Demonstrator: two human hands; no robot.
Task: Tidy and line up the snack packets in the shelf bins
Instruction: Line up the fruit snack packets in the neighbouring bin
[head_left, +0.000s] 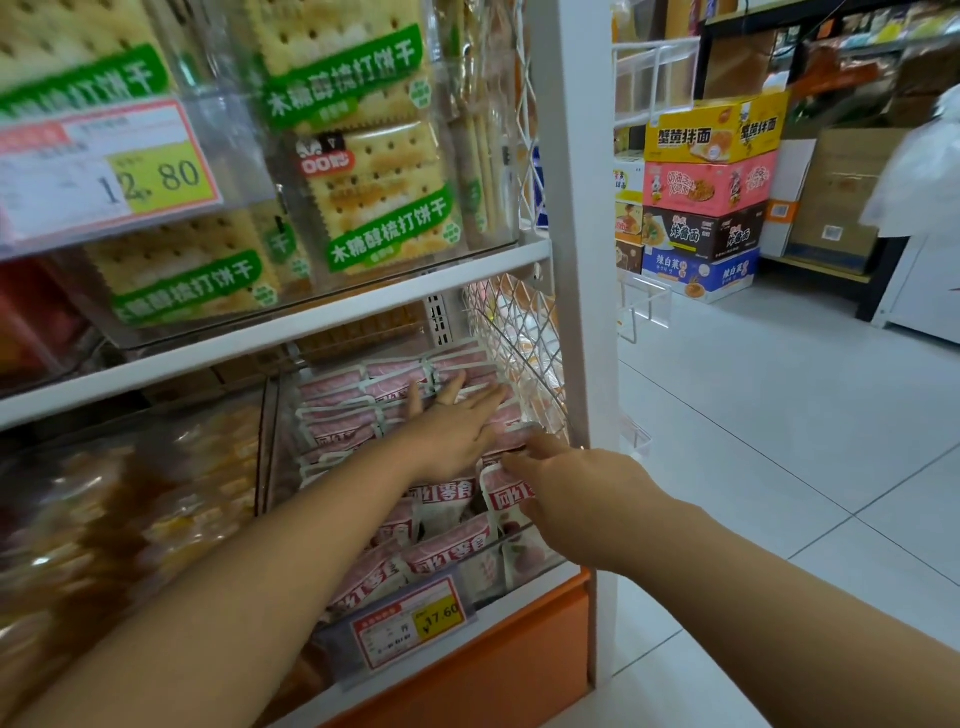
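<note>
White shop shelving (566, 260) stands on a pale tiled floor, with a clear bin (270, 441) on its lower shelf full of pink-and-white snack packets (343, 415). Deep in the bin, the left hand (452, 436) lies flat on the packets, fingers (452, 387) straight and spread, holding nothing. Near the bin's right side, the right hand (582, 493) reaches in, its fingers (540, 447) mostly extended and touching the top of an upright packet (506, 493); whether the thumb pinches it cannot be told.

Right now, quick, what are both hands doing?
Left hand: open, fingers flat on the pink packets.
Right hand: open, fingertips touching a front packet.
</note>
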